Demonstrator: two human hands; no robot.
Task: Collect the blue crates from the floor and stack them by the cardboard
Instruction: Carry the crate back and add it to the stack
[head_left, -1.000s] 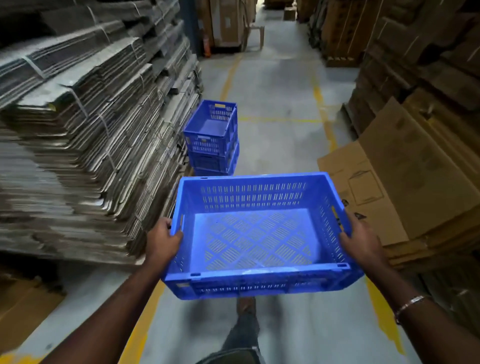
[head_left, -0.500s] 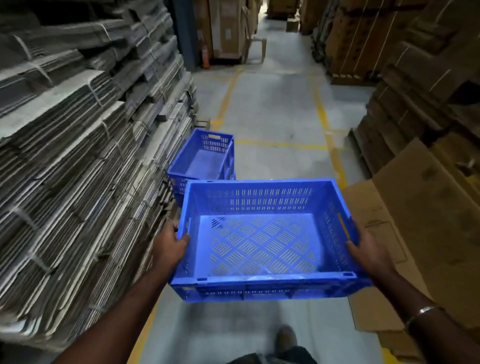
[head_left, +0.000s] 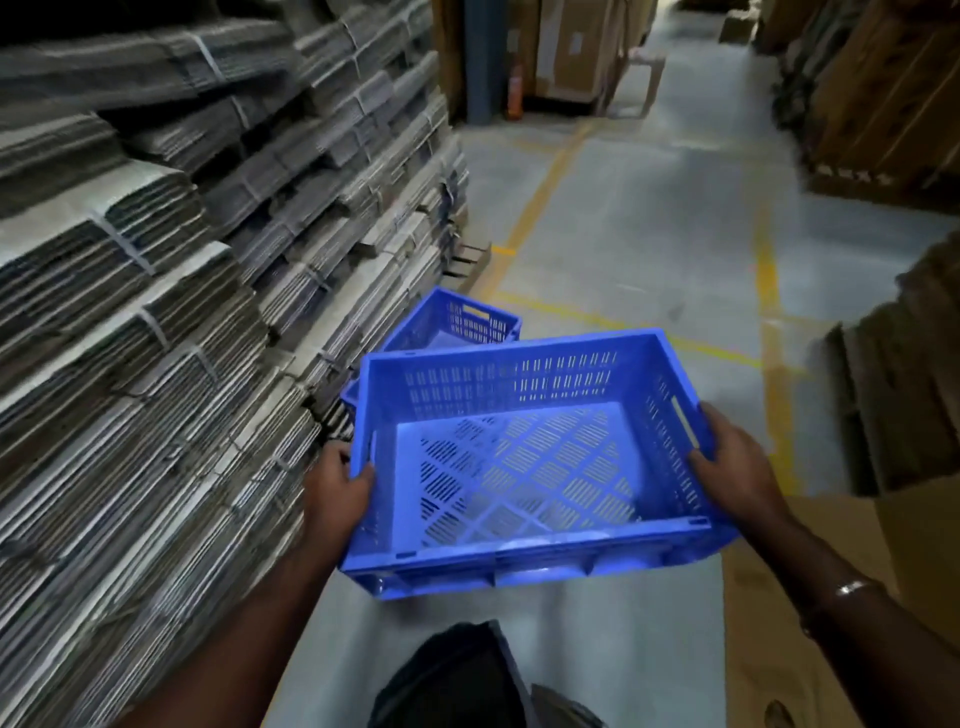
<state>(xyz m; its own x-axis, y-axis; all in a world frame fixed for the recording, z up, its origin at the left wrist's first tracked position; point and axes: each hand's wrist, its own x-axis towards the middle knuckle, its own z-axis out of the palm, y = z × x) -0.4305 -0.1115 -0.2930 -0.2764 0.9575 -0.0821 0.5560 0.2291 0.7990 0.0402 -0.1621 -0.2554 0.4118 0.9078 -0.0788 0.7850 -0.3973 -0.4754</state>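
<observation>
I carry an empty blue perforated crate (head_left: 524, 467) in front of me, held off the floor. My left hand (head_left: 335, 493) grips its left side wall and my right hand (head_left: 735, 462) grips its right side by the handle slot. Just beyond the carried crate, a stack of blue crates (head_left: 457, 319) stands on the floor against the tall pile of flattened cardboard (head_left: 156, 322) on the left. The carried crate hides most of that stack; only its far top corner shows.
Bundled cardboard sheets fill the whole left side. Brown cardboard sheets (head_left: 831, 597) lie at lower right, with more stacks (head_left: 904, 374) behind them. A grey floor aisle (head_left: 649, 234) with yellow lines runs ahead. My leg (head_left: 457, 675) shows below the crate.
I have walked forward with the crate. The stacked blue crates are now much nearer and largely hidden behind the carried one, which has shifted left toward the cardboard pile.
</observation>
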